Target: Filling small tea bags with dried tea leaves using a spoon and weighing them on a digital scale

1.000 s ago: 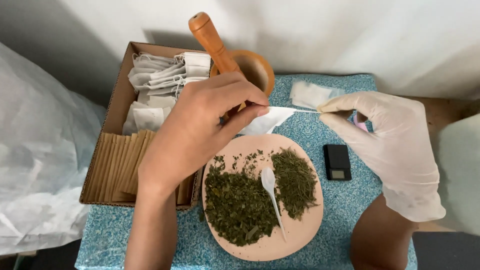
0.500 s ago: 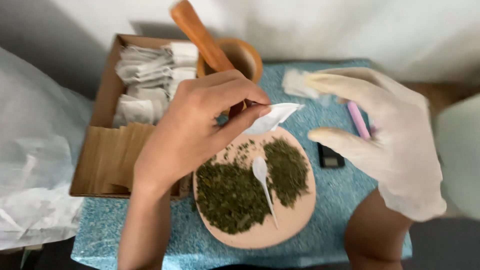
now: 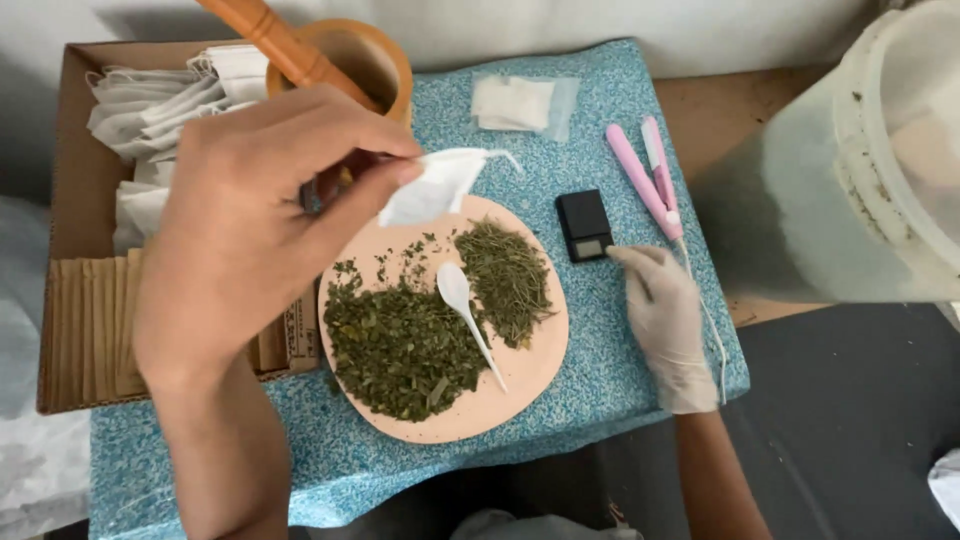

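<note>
Here, left hand (image 3: pixel 260 230), bare, raised over cardboard box (image 3: pixel 65 150): thumb and forefinger pinched on small white filter bag (image 3: pixel 435 185), bag hanging tilted above upper rim of pink plate (image 3: pixel 535 365). Right hand (image 3: pixel 665 320), white glove, lies flat on blue speckled table top (image 3: pixel 610 130), fingers loosely extended, holding nothing; fingertips just beside small black pocket scale (image 3: pixel 587 225). Plate between hands: two heaps dried green herb (image 3: pixel 400 345), white plastic spoon (image 3: pixel 465 305) between heaps. Pink mini sealer (image 3: pixel 645 175) near scale. Wooden mortar (image 3: pixel 365 55) behind bag.
</note>
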